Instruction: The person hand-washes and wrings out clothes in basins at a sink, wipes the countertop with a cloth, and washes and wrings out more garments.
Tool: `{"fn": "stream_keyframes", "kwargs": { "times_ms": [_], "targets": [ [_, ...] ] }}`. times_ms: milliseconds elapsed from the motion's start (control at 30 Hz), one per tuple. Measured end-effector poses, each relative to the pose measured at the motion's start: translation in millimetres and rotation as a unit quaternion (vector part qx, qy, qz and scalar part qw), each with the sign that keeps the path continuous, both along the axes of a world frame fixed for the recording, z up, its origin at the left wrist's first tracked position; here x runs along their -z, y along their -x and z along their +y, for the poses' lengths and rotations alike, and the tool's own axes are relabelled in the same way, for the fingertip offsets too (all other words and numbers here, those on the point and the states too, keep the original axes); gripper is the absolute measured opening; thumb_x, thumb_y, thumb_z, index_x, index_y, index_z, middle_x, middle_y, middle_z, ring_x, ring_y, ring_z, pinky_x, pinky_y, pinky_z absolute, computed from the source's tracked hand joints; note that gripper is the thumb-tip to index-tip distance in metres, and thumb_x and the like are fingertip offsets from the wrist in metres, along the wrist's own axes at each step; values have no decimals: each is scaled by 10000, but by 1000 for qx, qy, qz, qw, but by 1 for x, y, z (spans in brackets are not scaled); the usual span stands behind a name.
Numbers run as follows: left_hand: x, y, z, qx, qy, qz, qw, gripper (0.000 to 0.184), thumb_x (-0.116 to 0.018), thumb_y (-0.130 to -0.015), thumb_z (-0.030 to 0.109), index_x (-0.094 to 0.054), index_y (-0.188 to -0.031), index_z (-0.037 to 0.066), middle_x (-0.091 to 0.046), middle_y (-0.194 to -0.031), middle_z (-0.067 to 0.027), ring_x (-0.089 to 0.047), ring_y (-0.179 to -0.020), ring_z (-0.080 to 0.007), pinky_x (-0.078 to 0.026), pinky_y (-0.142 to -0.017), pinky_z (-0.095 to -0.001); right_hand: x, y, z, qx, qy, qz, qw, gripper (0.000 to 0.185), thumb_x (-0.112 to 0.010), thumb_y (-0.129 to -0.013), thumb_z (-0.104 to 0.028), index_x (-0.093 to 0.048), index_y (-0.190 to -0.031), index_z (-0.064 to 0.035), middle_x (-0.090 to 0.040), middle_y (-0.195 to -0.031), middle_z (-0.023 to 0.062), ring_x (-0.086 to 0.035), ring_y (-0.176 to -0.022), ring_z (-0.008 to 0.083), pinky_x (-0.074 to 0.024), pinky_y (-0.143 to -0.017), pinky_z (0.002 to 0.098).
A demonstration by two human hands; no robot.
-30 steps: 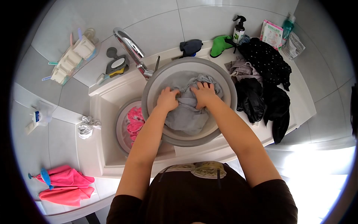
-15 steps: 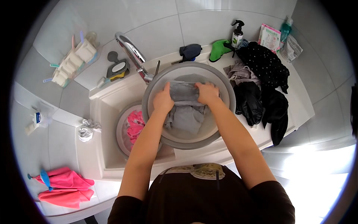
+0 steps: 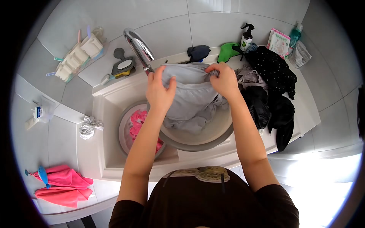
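Observation:
A wet grey garment (image 3: 190,100) is stretched up out of a large round basin (image 3: 197,147) with a grey rim. Its lower folds still lie in the basin, and its upper edge spans between my hands. My left hand (image 3: 160,91) holds the upper left corner, thumb on the near side and fingertips at the edge. Pinched closed on the upper right part is my right hand (image 3: 225,80), where the cloth bunches. The garment hides the basin's far rim. In the sink at left, a smaller basin (image 3: 123,131) contains pink cloth (image 3: 137,123), partly covered by my left forearm.
Black clothes (image 3: 255,108) and a dotted black garment (image 3: 272,72) are heaped on the counter at right. A chrome faucet (image 3: 138,45) stands behind the sink (image 3: 110,161), close to my left hand. A spray bottle (image 3: 246,38) and green cloth (image 3: 228,52) sit at the back.
Both hands have risen toward the far side, lifting and spreading the grey garment, which was low in the basin. It now covers the basin's far rim.

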State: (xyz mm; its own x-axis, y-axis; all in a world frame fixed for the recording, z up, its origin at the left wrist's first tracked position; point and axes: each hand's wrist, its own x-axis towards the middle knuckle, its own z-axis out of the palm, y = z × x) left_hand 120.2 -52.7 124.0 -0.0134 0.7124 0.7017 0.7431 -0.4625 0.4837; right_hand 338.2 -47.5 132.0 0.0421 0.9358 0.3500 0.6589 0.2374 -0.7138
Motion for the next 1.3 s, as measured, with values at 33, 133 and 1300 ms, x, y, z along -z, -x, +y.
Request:
{"fn": "stream_keyframes", "kwargs": {
  "times_ms": [33, 133, 1300],
  "targets": [
    [1, 0, -1, -19, 20, -8, 1000, 438, -615, -729, 92, -557, -1164, 102, -541, -916, -125, -587, -773, -332, -483, -689, -423, -6, 4, -2, 26, -6, 26, 999, 307, -592, -647, -7, -666, -934, -87, -587, -819, 134, -607, -819, 298, -475, -723, 380],
    [22, 9, 9, -57, 66, 46, 995, 416, -634, -716, 94, -576, -1129, 93, -538, -937, -124, -590, -810, -325, -487, -704, -423, 25, 12, 12, 19, -59, 32, 998, 308, -617, -666, -12, -638, -959, -103, -558, -873, 130, -618, -848, 295, -479, -716, 407],
    [-16, -28, 8, 125, 147, -83, 978, 512, -731, -741, 282, -517, -1152, 65, -587, -1013, -142, -595, -919, -291, -486, -773, -411, 34, 48, 52, -256, 76, 140, 953, 205, -659, -701, -133, -626, -828, 24, -584, -710, 94, -495, -651, 179, -407, -587, 362]
  ]
}}
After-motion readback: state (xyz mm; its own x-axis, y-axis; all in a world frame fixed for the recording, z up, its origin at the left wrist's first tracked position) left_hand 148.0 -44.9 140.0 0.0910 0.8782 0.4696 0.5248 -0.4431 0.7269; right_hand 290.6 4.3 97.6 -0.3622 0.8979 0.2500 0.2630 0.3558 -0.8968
